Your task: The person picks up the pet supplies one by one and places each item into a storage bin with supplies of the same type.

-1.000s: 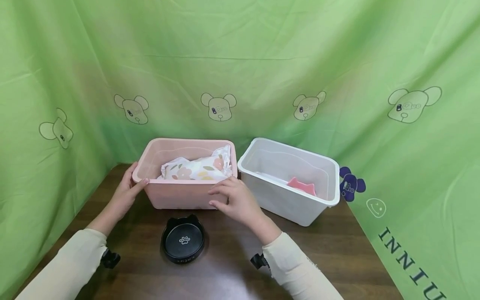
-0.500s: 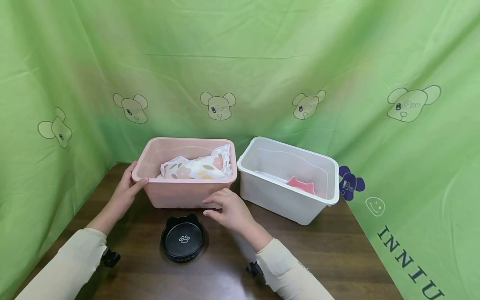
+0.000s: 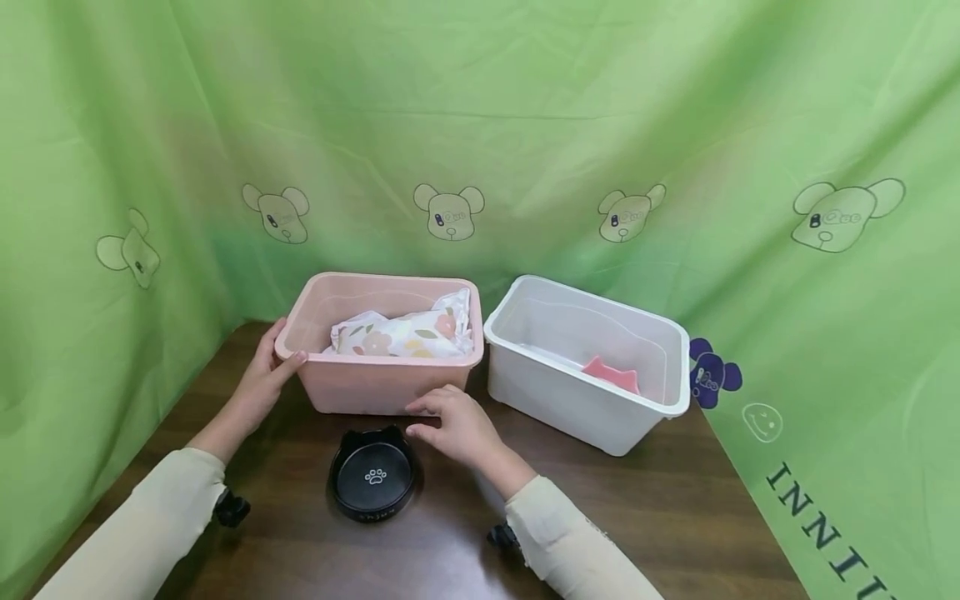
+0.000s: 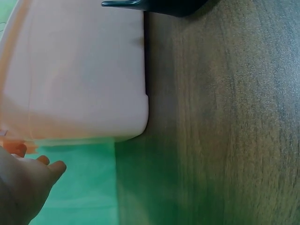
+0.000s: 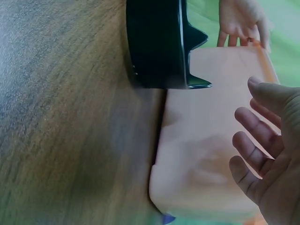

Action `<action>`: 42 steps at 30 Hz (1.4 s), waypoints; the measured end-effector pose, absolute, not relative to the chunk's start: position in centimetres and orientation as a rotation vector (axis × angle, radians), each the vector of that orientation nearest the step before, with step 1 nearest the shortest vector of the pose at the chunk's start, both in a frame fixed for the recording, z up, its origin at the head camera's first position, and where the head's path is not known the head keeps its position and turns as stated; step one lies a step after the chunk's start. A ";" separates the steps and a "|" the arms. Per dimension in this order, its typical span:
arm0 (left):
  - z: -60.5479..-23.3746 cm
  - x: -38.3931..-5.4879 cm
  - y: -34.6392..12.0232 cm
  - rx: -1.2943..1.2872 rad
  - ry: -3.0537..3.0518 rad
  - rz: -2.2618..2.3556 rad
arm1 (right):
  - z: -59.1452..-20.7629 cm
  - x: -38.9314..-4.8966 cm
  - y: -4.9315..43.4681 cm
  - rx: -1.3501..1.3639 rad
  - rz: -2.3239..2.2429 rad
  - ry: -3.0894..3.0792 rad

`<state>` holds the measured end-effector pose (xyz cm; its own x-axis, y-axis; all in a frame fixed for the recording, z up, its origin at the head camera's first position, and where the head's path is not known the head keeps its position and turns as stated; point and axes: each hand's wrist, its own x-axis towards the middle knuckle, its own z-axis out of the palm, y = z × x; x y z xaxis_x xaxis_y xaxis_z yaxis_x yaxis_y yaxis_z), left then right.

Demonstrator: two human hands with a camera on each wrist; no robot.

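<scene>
My left hand holds the left front corner of a pink storage bin, thumb over the rim and fingers along its side. Inside that bin lies a white floral-print bundle. In front stands a black pet bowl with two pointed ears and a white paw print. My right hand hovers before the bin's front wall, right of the bowl's ears, fingers loosely bent and nothing held. The right wrist view shows its palm and spread fingers near the bin wall.
To the right, a white storage bin stands angled beside the pink one, with a pink ear-shaped edge showing inside. Both rest on a dark wooden table. A green printed curtain hangs close behind and at both sides.
My right hand has come down from the pink bin's front rim toward the black bowl. My left hand stays at the bin's corner. The head view has shifted slightly.
</scene>
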<state>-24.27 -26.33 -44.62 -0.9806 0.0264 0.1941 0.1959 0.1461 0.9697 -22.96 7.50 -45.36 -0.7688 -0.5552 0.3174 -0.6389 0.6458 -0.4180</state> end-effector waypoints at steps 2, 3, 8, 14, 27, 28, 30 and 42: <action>-44.8 -24.2 -26.2 -0.222 -2.278 -1.952 | -45.6 -23.0 7.3 0.985 0.760 -2.730; -44.9 -24.2 -26.2 -0.221 -2.279 -1.945 | -45.7 -23.0 7.2 0.987 0.754 -2.739; -45.0 -24.1 -26.1 -0.230 -2.252 -1.939 | -46.0 -23.2 6.5 1.011 0.734 -2.763; -44.9 -24.3 -25.9 -0.252 -2.223 -1.954 | -46.4 -23.5 5.9 1.027 0.680 -2.798; -45.2 -24.4 -26.0 -0.241 -2.230 -1.952 | -47.6 -24.4 4.8 1.068 0.699 -2.824; -45.3 -24.3 -25.9 -0.241 -2.233 -1.949 | -47.6 -24.5 4.7 1.071 0.691 -2.829; -45.4 -24.3 -25.9 -0.241 -2.240 -1.940 | -47.8 -24.5 4.5 1.080 0.673 -2.834; -45.3 -24.6 -25.9 -0.247 -2.222 -1.942 | -48.4 -24.7 3.4 1.010 0.619 -2.856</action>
<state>-24.59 -25.90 -45.33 -0.9700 0.0063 0.2430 0.2417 0.1330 0.9612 -24.71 3.42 -48.36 -0.7856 -0.5931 0.1763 -0.6128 0.7067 -0.3535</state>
